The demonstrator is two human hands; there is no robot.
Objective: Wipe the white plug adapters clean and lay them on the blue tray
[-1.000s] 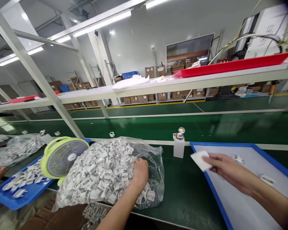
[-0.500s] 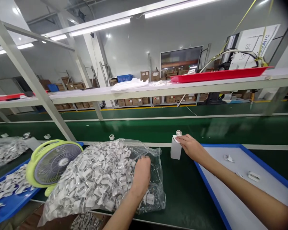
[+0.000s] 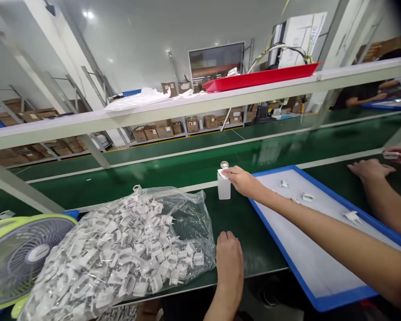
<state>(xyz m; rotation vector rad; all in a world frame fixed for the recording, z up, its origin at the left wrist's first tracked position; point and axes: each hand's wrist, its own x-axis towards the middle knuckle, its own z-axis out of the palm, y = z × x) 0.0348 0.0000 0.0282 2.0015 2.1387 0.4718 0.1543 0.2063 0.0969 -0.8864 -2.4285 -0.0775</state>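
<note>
Holding a white pad (image 3: 222,174) in my R hand (image 3: 238,178), I've got it right at the top of the white bottle (image 3: 224,191), w/ the round metal lid (image 3: 224,164) showing just above. R fingers are clamped on the pad; can't tell from this angle if it's pressed on the bottle or just off it, or if it's wet.

L hand (image 3: 230,256) is down by the near edge of the counter (image 3: 227,217), just beside the clear bag (image 3: 204,223), fingers curled in. Can't tell if there's smth inside that fist.

The bag's heaped w/ white plastic pieces (image 3: 120,249). R of the bottle, the blue-rimmed tray (image 3: 341,299) carries only a few bits: a pronged part (image 3: 284,183), an oval ring (image 3: 308,197) and another pronged part (image 3: 353,216) toward the R side, + smth half-hid by my forearm.

Progress, my read: early on. Loads in the bag vs. a handful on the tray, so most looks left. No piece meets the pad afaict, so this round seems only part done.

Far R, another person's hand (image 3: 370,170) is on the counter too, apart from mine.
</note>
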